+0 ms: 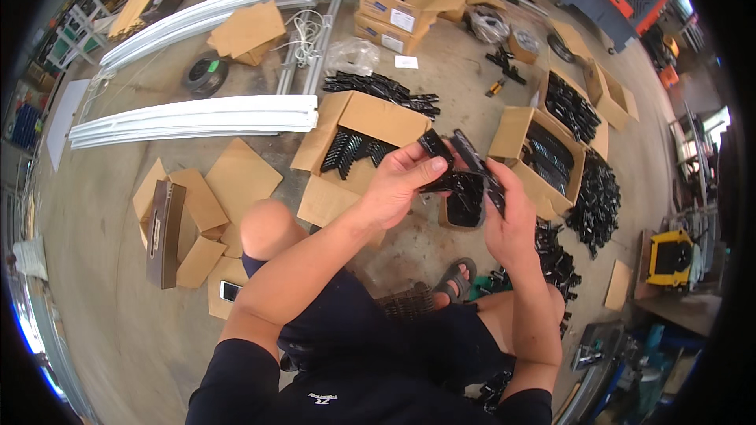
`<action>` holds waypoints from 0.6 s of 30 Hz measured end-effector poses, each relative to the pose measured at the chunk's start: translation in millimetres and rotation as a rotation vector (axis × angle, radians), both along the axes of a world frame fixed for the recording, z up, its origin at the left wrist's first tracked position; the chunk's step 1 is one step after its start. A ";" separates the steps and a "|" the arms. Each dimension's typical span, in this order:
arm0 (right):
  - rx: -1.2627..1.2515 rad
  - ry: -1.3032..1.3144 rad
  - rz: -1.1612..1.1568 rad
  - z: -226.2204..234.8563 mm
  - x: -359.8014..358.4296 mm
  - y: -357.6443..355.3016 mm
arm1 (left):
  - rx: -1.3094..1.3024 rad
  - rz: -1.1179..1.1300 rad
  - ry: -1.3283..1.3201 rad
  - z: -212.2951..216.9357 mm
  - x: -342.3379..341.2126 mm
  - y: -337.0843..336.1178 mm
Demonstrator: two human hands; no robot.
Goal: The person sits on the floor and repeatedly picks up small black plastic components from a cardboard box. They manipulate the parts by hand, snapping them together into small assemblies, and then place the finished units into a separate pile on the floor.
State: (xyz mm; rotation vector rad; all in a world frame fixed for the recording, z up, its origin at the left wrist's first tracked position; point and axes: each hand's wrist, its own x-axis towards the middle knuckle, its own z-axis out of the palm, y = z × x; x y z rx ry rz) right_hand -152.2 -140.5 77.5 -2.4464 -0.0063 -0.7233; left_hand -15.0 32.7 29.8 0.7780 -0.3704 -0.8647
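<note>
My left hand [394, 186] is closed on a short black bracket [434, 144], its thumb pressed against the side. In my right hand [512, 216] is a longer, narrow black bar [470, 155], held upright at a slant close to the bracket. Whether the two pieces touch cannot be made out. Below and between the hands stands a small carton [463, 226] with black parts in it. Just beyond my left hand, an open cardboard box [386, 116] holds angled black parts [346, 151] laid in rows. Another open box [512, 132] of black parts stands right of my right hand.
Loose black parts lie heaped [594, 205] at the right and in a pile [378, 90] ahead. White metal profiles [197, 120] stretch across the left. A phone [230, 291] rests on cardboard near my knee. A yellow-framed device [671, 261] stands far right.
</note>
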 end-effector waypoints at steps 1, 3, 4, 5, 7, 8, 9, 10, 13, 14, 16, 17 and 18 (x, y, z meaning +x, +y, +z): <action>-0.051 -0.034 0.039 -4.4 3.4 -2.3 | -0.013 0.000 -0.010 -1.7 0.0 0.5; -0.049 -0.016 0.095 -10.8 6.0 -1.6 | -0.011 0.001 -0.030 3.3 -1.9 2.1; -0.049 -0.008 0.127 -12.5 6.7 -1.1 | -0.012 0.007 -0.040 5.6 -1.8 2.2; -0.034 0.033 0.134 -13.6 6.2 -1.5 | -0.028 0.008 -0.042 4.0 -0.2 0.9; -0.016 0.007 0.163 -17.9 11.4 -0.3 | -0.022 -0.003 -0.038 2.6 3.2 3.1; -0.007 -0.006 0.178 -20.3 13.0 0.4 | -0.020 -0.008 -0.035 1.3 3.2 3.2; -0.036 0.029 0.153 -21.5 12.7 1.4 | -0.015 0.011 -0.045 -0.4 2.4 2.0; -0.065 0.064 0.129 -23.0 11.7 2.7 | -0.010 0.029 -0.055 -3.0 1.0 0.6; -0.160 0.061 0.089 -34.2 11.6 4.3 | -0.004 0.076 -0.067 -5.3 -1.8 -3.1; -0.193 0.042 0.082 -37.7 11.9 4.5 | -0.003 0.091 -0.067 -5.9 -2.4 -4.5; -0.198 0.016 0.091 -37.8 12.5 4.3 | -0.022 0.088 -0.051 -7.5 -2.6 -7.8; -0.196 -0.003 0.097 -38.5 13.4 3.2 | -0.024 0.071 -0.035 -7.5 -2.1 -7.9; -0.195 -0.024 0.109 -38.4 14.5 1.9 | -0.028 0.060 -0.020 -6.6 -1.0 -7.7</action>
